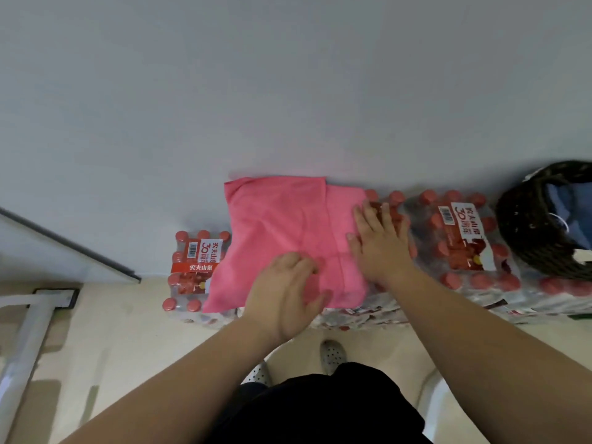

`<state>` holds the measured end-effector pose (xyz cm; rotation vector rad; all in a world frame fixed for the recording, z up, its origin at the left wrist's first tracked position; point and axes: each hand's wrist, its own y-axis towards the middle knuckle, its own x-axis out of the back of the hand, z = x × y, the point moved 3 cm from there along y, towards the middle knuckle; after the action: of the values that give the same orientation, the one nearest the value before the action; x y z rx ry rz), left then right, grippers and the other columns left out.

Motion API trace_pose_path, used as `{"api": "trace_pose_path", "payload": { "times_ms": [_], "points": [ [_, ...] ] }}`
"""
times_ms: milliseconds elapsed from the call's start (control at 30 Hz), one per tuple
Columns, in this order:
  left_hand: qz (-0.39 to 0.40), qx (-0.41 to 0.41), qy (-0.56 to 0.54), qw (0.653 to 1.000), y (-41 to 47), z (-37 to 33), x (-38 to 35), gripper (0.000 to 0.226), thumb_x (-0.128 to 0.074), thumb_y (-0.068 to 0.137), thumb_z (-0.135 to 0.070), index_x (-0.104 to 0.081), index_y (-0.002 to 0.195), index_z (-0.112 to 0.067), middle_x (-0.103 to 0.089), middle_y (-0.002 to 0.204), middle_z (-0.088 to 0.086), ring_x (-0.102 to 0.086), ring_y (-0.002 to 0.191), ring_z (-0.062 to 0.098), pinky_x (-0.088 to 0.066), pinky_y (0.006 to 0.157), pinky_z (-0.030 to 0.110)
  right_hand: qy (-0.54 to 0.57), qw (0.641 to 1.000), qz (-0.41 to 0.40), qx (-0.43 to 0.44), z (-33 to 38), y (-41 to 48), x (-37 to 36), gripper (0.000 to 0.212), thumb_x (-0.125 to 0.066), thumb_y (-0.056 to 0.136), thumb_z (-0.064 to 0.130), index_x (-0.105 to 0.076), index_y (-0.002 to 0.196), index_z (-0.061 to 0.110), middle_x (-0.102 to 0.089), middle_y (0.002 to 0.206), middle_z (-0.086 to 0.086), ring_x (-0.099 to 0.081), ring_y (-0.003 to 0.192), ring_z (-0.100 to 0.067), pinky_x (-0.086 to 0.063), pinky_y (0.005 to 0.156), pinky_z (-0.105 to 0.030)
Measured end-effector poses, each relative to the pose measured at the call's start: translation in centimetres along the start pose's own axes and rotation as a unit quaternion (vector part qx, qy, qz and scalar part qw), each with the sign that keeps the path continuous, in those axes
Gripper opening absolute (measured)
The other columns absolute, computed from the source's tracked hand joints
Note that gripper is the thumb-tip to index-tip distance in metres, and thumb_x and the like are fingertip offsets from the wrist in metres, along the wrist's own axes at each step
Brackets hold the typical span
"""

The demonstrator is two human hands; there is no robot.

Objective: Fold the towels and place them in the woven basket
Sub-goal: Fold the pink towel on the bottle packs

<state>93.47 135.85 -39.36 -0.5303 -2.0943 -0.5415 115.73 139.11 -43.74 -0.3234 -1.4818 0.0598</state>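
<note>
One pink towel (pixel 282 232). One dark woven basket (pixel 525 232) (blue cloth (pixel 570 203) inside, count unclear). Two hands: left hand (pixel 285 296), right hand (pixel 379 241). Three shrink-wrapped bottle packs visible: left pack (pixel 192 270), middle pack (pixel 384 312), right pack (pixel 461 241). Two spotted shoes (pixel 333 355).

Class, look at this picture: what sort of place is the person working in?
Probably a storeroom or a spare corner indoors: shrink-wrapped packs of red-capped water bottles stacked against a plain grey wall, serving as a table for the pink cloth towel.

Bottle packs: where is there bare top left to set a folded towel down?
Free: the pack top between the right hand and the woven basket. Crowded: the pink towel and left hand cover the middle; the basket holds blue cloth.
</note>
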Motion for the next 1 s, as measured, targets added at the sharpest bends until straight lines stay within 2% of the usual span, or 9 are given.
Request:
{"api": "trace_pose_path", "payload": {
  "times_ms": [67,167,233,333,400,500,700,867,1000],
  "points": [
    [0.044,-0.06,0.066,0.995,0.7,-1.8,-2.1,0.047,-0.072,0.068,-0.052,-0.063,0.104,-0.024,-0.058,0.094,-0.002,-0.058,0.082,0.024,-0.047,0.069,0.031,-0.009,0.999,-0.005,0.037,-0.5,0.4,0.2,0.064,-0.019,0.103,0.05,-0.003,0.159,0.026,0.005,0.167,0.007,0.011,0.153,-0.029,0.005,0.117,-0.065],
    [0.088,-0.118,0.161,0.976,1.5,-3.7,-4.8,0.056,-0.075,0.056,-0.049,-0.061,0.104,-0.025,-0.055,0.096,-0.001,-0.047,0.089,0.022,-0.043,0.071,0.034,-0.012,0.997,0.005,0.076,-1.2,1.2,0.2,0.063,-0.015,0.103,0.052,0.002,0.159,0.028,0.007,0.166,0.011,0.016,0.152,-0.025,0.013,0.118,-0.06],
    [0.089,-0.132,0.202,0.966,1.6,-4.4,-6.3,0.059,-0.075,0.056,-0.04,-0.061,0.11,-0.021,-0.056,0.101,0.001,-0.044,0.092,0.023,-0.038,0.076,0.037,-0.013,0.996,0.014,0.089,-1.8,1.6,0.0,0.064,-0.011,0.102,0.053,0.007,0.158,0.029,0.011,0.166,0.012,0.018,0.152,-0.023,0.015,0.118,-0.059],
    [0.049,-0.127,0.232,0.963,1.6,-4.7,-7.8,0.056,-0.072,0.067,-0.027,-0.06,0.12,-0.013,-0.059,0.107,0.005,-0.049,0.095,0.028,-0.04,0.081,0.04,-0.016,0.994,0.027,0.107,-2.5,2.1,-0.1,0.065,-0.011,0.102,0.054,0.01,0.158,0.03,0.015,0.165,0.013,0.02,0.151,-0.024,0.016,0.117,-0.059],
    [0.017,-0.135,0.238,0.962,1.7,-4.7,-8.3,0.045,-0.069,0.074,-0.019,-0.063,0.118,-0.011,-0.062,0.104,0.006,-0.052,0.093,0.029,-0.039,0.081,0.04,-0.021,0.992,0.038,0.118,-2.7,2.5,0.0,0.066,-0.011,0.101,0.056,0.011,0.157,0.029,0.017,0.164,0.013,0.022,0.151,-0.025,0.016,0.117,-0.06],
    [-0.015,-0.146,0.234,0.961,2.1,-4.7,-8.4,0.029,-0.069,0.08,-0.019,-0.068,0.107,-0.011,-0.065,0.097,0.006,-0.054,0.084,0.027,-0.038,0.078,0.039,-0.019,0.989,0.037,0.143,-3.1,2.8,0.0,0.067,-0.01,0.1,0.057,0.01,0.158,0.029,0.017,0.165,0.012,0.022,0.15,-0.026,0.016,0.116,-0.062],
    [-0.016,-0.122,0.201,0.972,2.1,-5.4,-8.0,0.003,-0.072,0.081,-0.019,-0.069,0.081,-0.018,-0.068,0.095,0.002,-0.058,0.076,0.026,-0.043,0.072,0.037,-0.012,0.984,0.031,0.173,-3.6,2.8,0.2,0.068,-0.011,0.1,0.058,0.008,0.158,0.028,0.017,0.165,0.011,0.022,0.15,-0.028,0.014,0.115,-0.065],
    [-0.029,-0.067,0.16,0.984,3.3,-7.6,-8.1,0.011,-0.07,0.083,-0.019,-0.066,0.073,-0.016,-0.063,0.08,-0.001,-0.056,0.074,0.025,-0.043,0.069,0.041,-0.021,0.982,0.029,0.187,-3.9,3.1,0.4,0.069,-0.014,0.1,0.059,0.007,0.158,0.029,0.015,0.165,0.011,0.022,0.15,-0.028,0.017,0.114,-0.065],
    [0.012,-0.014,0.128,0.992,5.1,-8.9,-8.6,0.026,-0.057,0.089,-0.037,-0.068,0.074,-0.019,-0.064,0.08,-0.004,-0.058,0.08,0.023,-0.042,0.075,0.036,-0.035,0.979,0.046,0.196,-5.2,4.3,1.3,0.069,-0.016,0.1,0.06,0.008,0.158,0.03,0.018,0.164,0.012,0.021,0.15,-0.028,0.013,0.115,-0.066]
  ]
}}
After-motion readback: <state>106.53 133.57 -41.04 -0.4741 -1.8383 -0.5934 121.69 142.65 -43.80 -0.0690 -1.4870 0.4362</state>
